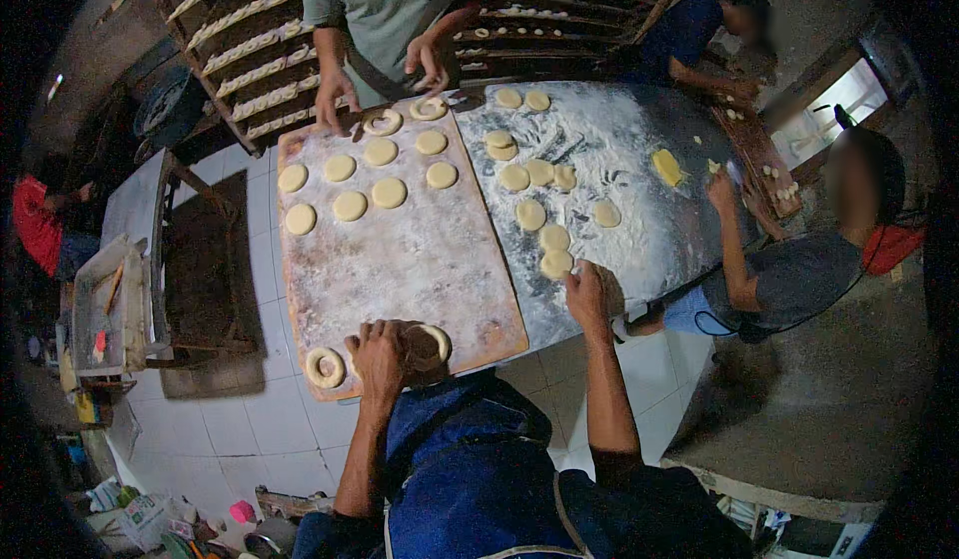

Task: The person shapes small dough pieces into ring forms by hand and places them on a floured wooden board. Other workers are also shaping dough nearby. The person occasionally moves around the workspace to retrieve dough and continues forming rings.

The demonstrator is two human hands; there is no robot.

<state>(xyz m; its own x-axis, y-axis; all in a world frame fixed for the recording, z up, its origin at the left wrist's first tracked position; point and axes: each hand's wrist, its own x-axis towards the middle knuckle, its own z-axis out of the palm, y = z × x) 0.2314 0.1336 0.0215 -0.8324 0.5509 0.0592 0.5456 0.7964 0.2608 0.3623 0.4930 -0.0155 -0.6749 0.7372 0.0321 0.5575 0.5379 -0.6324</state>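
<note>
A dough ring is lying at the near edge of a floured board, just right of the left hand and partly in its shadow. That hand is bending its fingers downward over the board, close together; whether they are gripping any dough underneath, I cannot tell. A second ring is sitting left of the hand, in the board's near left corner. The right hand is curling its fingers inward at the edge of the floured table, right beside the nearest dough disc; I cannot tell whether they are touching it or holding anything. More discs are lying in a loose line farther up the table, some overlapping, and a yellow lump is resting to their right. Eight flat rounds are occupying the board's far half. Beyond them, a co-worker in a grey-green shirt is holding both hands near two more rings at the far edge. Behind, a rack is carrying rows of shaped dough, while two other people are leaning toward a narrow board at the right.
</note>
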